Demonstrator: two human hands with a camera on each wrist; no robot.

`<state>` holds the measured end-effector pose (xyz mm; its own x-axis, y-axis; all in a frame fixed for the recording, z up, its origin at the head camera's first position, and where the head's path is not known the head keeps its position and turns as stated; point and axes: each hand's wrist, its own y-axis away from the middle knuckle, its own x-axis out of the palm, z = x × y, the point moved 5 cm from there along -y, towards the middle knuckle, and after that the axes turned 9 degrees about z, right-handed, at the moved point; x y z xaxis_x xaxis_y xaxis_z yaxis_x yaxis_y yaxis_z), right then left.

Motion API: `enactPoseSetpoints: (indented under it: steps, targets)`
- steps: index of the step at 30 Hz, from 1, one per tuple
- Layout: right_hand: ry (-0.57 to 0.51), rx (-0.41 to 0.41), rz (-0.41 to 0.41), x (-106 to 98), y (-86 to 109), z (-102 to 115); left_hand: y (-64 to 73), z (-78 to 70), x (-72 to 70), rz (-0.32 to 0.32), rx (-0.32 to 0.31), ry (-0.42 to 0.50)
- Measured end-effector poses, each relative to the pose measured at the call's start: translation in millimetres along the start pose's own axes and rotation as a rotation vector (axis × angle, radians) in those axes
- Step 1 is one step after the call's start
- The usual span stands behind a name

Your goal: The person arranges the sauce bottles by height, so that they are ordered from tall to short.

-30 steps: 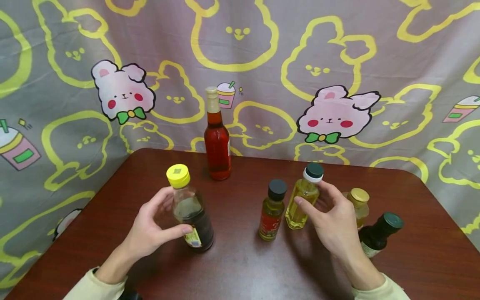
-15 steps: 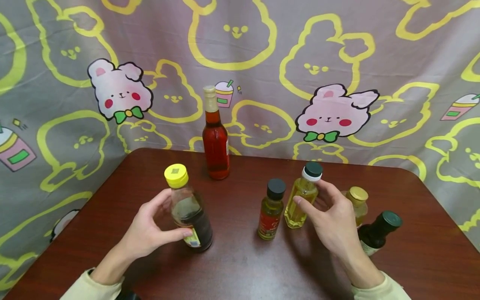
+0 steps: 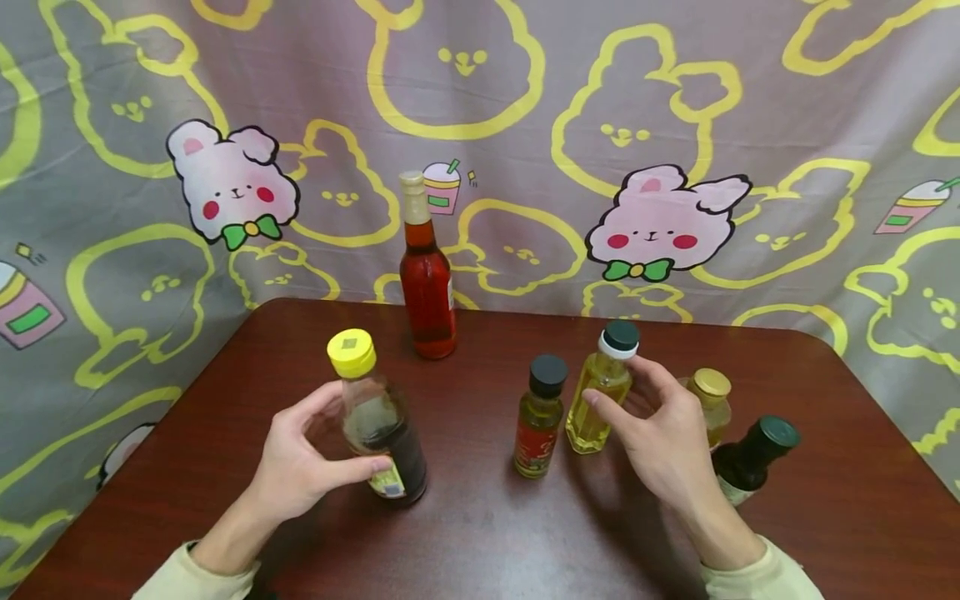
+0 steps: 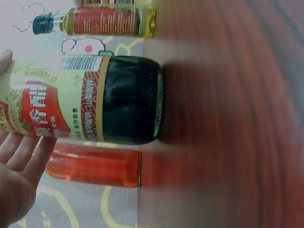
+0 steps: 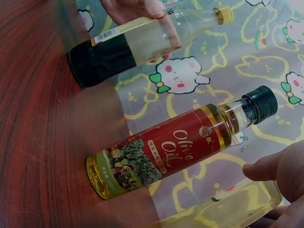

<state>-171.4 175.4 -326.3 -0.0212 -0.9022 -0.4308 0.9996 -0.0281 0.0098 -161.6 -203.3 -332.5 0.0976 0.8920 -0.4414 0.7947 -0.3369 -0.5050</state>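
Note:
My left hand (image 3: 300, 454) grips a bottle of dark vinegar (image 3: 386, 450) with a yellow cap, thumb across its label and the other fingers behind it. The left wrist view shows the bottle's dark base (image 4: 133, 99) right at the tabletop. With thumb and fingers on either side, my right hand (image 3: 667, 437) holds a clear bottle of pale yellow oil (image 3: 596, 404) with a dark green cap and white collar. Just left of that stands a small olive oil bottle (image 3: 537, 433) with a black cap and red label, upright and untouched.
A tall bottle of red liquid (image 3: 429, 292) stands near the table's back edge. Right of my right hand are a gold-capped jar or bottle (image 3: 712, 404), partly hidden, and a dark green-capped bottle (image 3: 746, 462). A patterned curtain (image 3: 517, 150) hangs behind the brown table (image 3: 480, 542).
The head view has shifted slightly, so most things appear a little further left. Both hands keep their hold, and the bottles stay in about the same places.

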Motion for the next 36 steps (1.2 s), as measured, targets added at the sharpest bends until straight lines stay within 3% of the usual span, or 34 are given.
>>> enactPoseSetpoints:
  steps: [7, 13, 22, 29, 36]
  targets:
    - [-0.001, -0.012, -0.003, -0.4, -0.3, 1.3, -10.5, -14.2, -4.0, -0.102, -0.046, -0.026]
    - [0.009, -0.019, -0.004, -0.2, 0.4, 1.0, -28.3, -21.7, -2.9, -0.101, -0.113, 0.048]
    - [0.02, -0.023, -0.005, -1.1, 0.9, 1.9, -58.6, -17.4, 6.3, -0.108, -0.223, 0.095]
    - [0.027, -0.009, -0.003, -1.9, 0.3, 2.1, -80.0, -12.3, 19.5, -0.134, -0.226, 0.107]
    - [0.029, -0.001, -0.005, -0.8, 0.2, 0.5, -99.9, -3.1, 33.7, -0.2, -0.244, 0.123]
